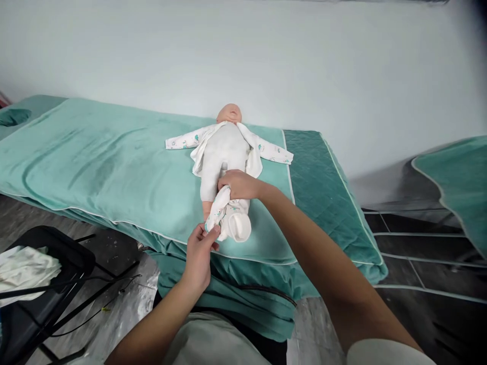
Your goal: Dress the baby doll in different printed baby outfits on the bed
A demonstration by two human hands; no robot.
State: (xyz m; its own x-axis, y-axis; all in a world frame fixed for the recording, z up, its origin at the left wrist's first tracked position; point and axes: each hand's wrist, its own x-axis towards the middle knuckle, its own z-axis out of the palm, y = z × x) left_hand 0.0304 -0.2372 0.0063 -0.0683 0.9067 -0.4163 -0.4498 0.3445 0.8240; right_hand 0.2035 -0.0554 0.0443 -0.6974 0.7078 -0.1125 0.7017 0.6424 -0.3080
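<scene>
A baby doll [224, 149] lies on its back on a teal-covered bed [114, 167], head toward the wall. Its white printed romper [266, 149] is spread open at the chest, sleeves stretched to both sides. My right hand [239, 183] is closed on the bunched romper fabric at the doll's hips. My left hand [200, 253] pinches the lower end of the romper leg [218, 215] near the bed's front edge. A white footed leg [238, 228] lies beside it.
A black chair [49, 274] with white cloth [26, 268] on it stands at the lower left. A second teal-covered bed [456, 192] is at the right, with dark floor between. A pale wall runs behind.
</scene>
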